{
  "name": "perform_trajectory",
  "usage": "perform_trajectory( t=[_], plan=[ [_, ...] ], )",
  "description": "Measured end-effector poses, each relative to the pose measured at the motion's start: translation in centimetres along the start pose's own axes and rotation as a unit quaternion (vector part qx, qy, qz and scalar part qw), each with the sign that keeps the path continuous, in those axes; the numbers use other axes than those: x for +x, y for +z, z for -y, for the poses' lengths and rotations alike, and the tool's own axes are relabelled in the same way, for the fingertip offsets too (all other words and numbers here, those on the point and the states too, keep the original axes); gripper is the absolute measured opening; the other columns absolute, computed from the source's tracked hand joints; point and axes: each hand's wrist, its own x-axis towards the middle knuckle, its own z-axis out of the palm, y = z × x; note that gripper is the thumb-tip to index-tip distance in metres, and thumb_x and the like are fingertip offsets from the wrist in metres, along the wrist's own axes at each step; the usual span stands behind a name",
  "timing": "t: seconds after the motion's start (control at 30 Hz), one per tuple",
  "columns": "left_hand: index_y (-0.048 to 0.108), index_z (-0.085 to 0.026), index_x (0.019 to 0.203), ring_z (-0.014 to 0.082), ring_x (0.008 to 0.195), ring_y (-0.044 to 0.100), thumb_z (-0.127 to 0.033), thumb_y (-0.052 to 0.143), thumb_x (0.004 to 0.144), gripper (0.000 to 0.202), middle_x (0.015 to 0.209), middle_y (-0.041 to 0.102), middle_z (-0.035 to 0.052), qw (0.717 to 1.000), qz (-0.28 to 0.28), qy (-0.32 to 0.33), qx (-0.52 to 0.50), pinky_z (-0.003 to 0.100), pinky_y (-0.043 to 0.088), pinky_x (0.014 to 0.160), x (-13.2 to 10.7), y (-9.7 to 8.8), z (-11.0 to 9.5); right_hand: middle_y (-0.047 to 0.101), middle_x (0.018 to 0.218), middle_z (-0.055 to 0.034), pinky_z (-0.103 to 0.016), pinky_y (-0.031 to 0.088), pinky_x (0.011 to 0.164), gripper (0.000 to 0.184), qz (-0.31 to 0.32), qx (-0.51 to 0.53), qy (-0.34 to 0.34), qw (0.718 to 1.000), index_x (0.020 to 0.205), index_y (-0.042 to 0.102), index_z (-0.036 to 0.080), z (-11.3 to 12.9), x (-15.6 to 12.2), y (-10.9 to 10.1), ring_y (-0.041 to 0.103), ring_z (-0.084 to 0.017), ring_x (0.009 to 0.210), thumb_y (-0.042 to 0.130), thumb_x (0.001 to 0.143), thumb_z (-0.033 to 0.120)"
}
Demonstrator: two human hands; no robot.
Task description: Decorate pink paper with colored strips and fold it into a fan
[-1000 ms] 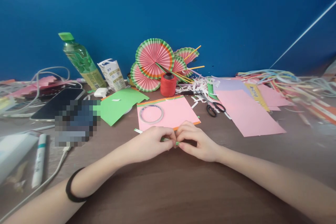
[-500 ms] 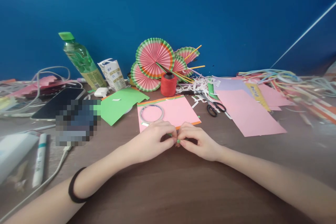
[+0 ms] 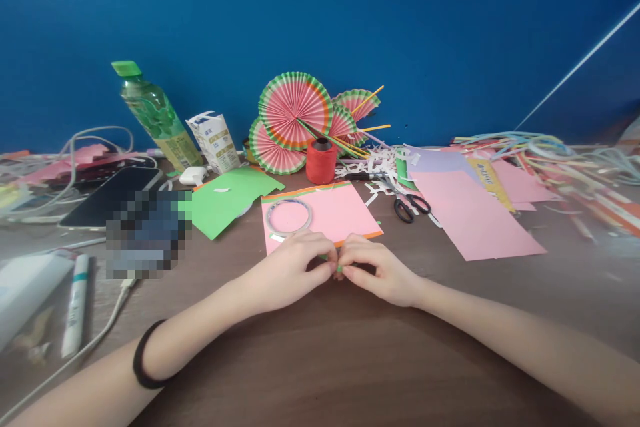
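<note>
Blue wall [image 3: 200, 20] rises behind the brown table [image 3: 310, 360]. Left hand [image 3: 293, 270] and right hand [image 3: 384, 273] pinch a small green piece [image 3: 340, 269], probably paper, near the pink sheet [image 3: 345, 210]; it should be light, easily creased, best held at its ends.

A papercraft desk [image 3: 320, 360], shown by its pleated fans [image 3: 280, 97], scissors [image 3: 399, 197] and pink paper [image 3: 475, 220]

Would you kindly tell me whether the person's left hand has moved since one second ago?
Yes, slightly: judged against the pale ring, the left hand has shifted forward, closer to it in view.
</note>
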Motion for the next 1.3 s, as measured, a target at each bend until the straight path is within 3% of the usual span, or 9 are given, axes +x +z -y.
perform_trajectory(
  t=[0.27, 0.4, 0.47, 0.6, 0.7, 0.8, 0.87, 1.03, 1.3],
  plan=[
    [0.054, -0.018, 0.073, 0.0137, 0.079, 0.052, -0.015, 0.04, 0.077, 0.015, 0.08, 0.059, -0.0003, 1.0, -0.018, -0.006, 0.0, 0.026, 0.039, 0.078, 0.0, 0.1, 0.3, 0.059, 0.072, -0.0037, -0.029, 0.041, 0.071, 0.015, -0.012, 0.013, 0.016, 1.0, 0.072, 0.058, 0.017, -0.2, 0.0, 0.0, 0.051, -0.015, 0.074, 0.047, 0.083, 0.017],
    [0.053, -0.018, 0.068, 0.0168, 0.085, 0.051, -0.02, 0.043, 0.072, 0.011, 0.084, 0.059, 0.001, 0.995, -0.097, -0.026, 0.02, 0.028, 0.039, 0.079, 0.5, -1.0, 1.4, 0.055, 0.068, -0.003, -0.028, 0.04, 0.066, 0.017, -0.049, 0.024, 0.064, 0.996, 0.066, 0.055, 0.017, -0.3, -0.3, -0.2, 0.05, -0.015, 0.071, 0.046, 0.08, 0.015],
    [0.051, -0.018, 0.065, 0.0171, 0.082, 0.052, -0.025, 0.045, 0.071, 0.011, 0.083, 0.059, 0.0007, 0.986, -0.148, -0.07, 0.02, 0.028, 0.04, 0.075, 0.7, -2.2, 2.4, 0.053, 0.066, -0.0024, -0.027, 0.039, 0.064, 0.017, -0.068, 0.037, 0.089, 0.993, 0.065, 0.053, 0.017, -0.3, -0.3, -0.2, 0.05, -0.014, 0.07, 0.044, 0.08, 0.015],
    [0.05, -0.019, 0.07, 0.017, 0.073, 0.053, -0.025, 0.04, 0.073, 0.013, 0.075, 0.058, -0.0001, 0.945, -0.264, -0.175, 0.083, 0.027, 0.039, 0.067, 0.6, -5.0, 4.8, 0.051, 0.066, -0.0014, -0.027, 0.038, 0.064, 0.017, -0.074, 0.055, 0.106, 0.99, 0.064, 0.051, 0.018, -0.5, -0.2, -0.2, 0.049, -0.014, 0.068, 0.044, 0.079, 0.015],
    [0.05, -0.017, 0.073, 0.0208, 0.08, 0.052, -0.025, 0.038, 0.077, 0.015, 0.081, 0.06, 0.0048, 0.884, -0.314, -0.213, 0.274, 0.031, 0.037, 0.072, -0.2, -6.8, 6.0, 0.052, 0.066, -0.0014, -0.027, 0.038, 0.065, 0.017, -0.068, 0.059, 0.102, 0.991, 0.063, 0.05, 0.018, -0.5, -0.2, -0.2, 0.049, -0.014, 0.07, 0.044, 0.079, 0.014],
    [0.052, -0.014, 0.083, 0.0289, 0.094, 0.048, -0.028, 0.028, 0.085, 0.027, 0.091, 0.06, 0.0121, 0.805, -0.288, -0.21, 0.475, 0.039, 0.033, 0.077, -1.2, -7.7, 6.7, 0.052, 0.066, -0.0015, -0.027, 0.037, 0.065, 0.018, -0.067, 0.064, 0.103, 0.99, 0.063, 0.05, 0.018, -0.5, -0.2, -0.2, 0.049, -0.015, 0.071, 0.044, 0.079, 0.014],
    [0.052, -0.013, 0.087, 0.0306, 0.094, 0.048, -0.026, 0.025, 0.087, 0.03, 0.093, 0.06, 0.0143, 0.78, -0.262, -0.219, 0.524, 0.04, 0.031, 0.076, -1.7, -8.1, 7.1, 0.052, 0.067, -0.0016, -0.027, 0.037, 0.065, 0.018, -0.068, 0.067, 0.104, 0.99, 0.063, 0.05, 0.018, -0.5, -0.2, -0.2, 0.049, -0.015, 0.071, 0.044, 0.08, 0.015],
    [0.054, -0.013, 0.09, 0.027, 0.087, 0.053, -0.02, 0.027, 0.085, 0.029, 0.09, 0.063, 0.0132, 0.79, -0.199, -0.248, 0.525, 0.036, 0.03, 0.073, -1.8, -8.3, 8.4, 0.053, 0.068, -0.0017, -0.027, 0.037, 0.067, 0.018, -0.067, 0.077, 0.109, 0.989, 0.064, 0.051, 0.017, -0.7, -0.1, -0.2, 0.049, -0.014, 0.072, 0.044, 0.081, 0.016],
    [0.062, -0.01, 0.084, 0.0291, 0.091, 0.054, -0.021, 0.031, 0.083, 0.033, 0.096, 0.064, 0.0144, 0.798, -0.201, -0.259, 0.507, 0.036, 0.033, 0.073, -1.3, -7.9, 8.7, 0.052, 0.068, -0.0016, -0.027, 0.037, 0.067, 0.018, -0.07, 0.089, 0.115, 0.987, 0.065, 0.052, 0.017, -0.7, -0.3, -0.3, 0.048, -0.014, 0.072, 0.045, 0.081, 0.018]
  ],
)
